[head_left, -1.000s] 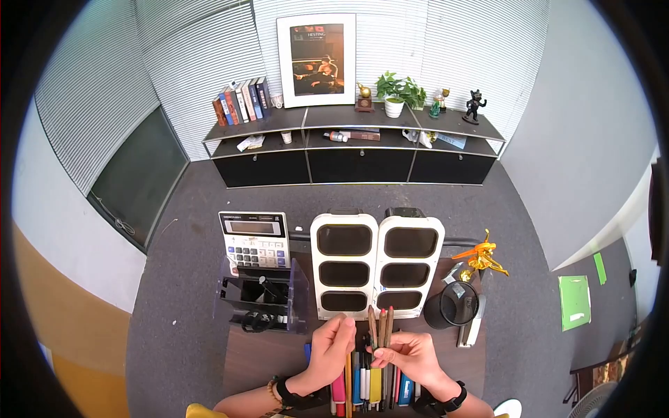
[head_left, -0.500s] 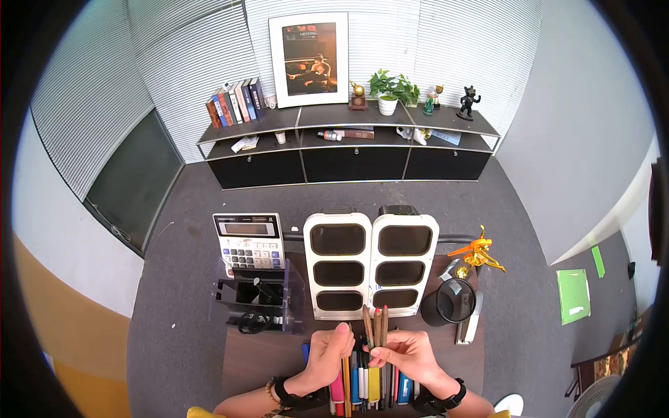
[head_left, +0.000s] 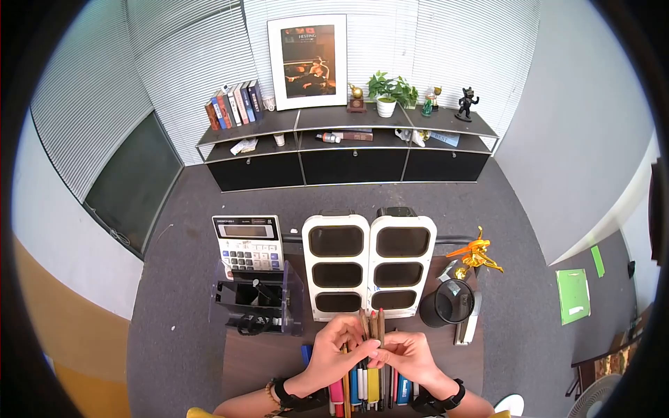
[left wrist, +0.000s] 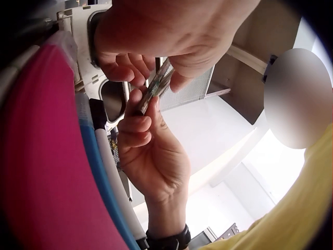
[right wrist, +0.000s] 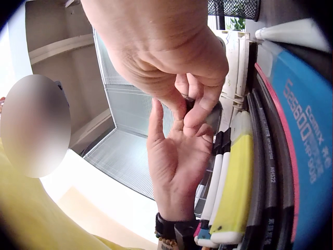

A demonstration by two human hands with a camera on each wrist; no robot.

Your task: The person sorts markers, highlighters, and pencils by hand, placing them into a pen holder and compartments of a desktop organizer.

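Head view: brown pencils [head_left: 381, 326], at least three, stand roughly upright between the two hands, just in front of the white panels [head_left: 336, 276]. Right hand [head_left: 417, 361] has its fingers pinching them low down, thumb on the near side, so the upper ends poke out as a loose fan. Left hand [head_left: 329, 359] has curved fingers and thumb on either side of the bundle, right up against the other hand; can't tell if they squeeze or just steady it. Looks like the low pinch keeps the bunch together while leaving the tops reachable.

Pink highlighter [head_left: 336, 391], yellow highlighter [head_left: 373, 384] and blue marker case [head_left: 404, 390] sit in a side-by-side row of pens on the near tabletop [head_left: 254, 362], below the hands, probably so each is easy to pick. Mesh cup [head_left: 435, 310] stands right of the panels; clear organizer [head_left: 294, 299] and calculator [head_left: 249, 244] are on the left.
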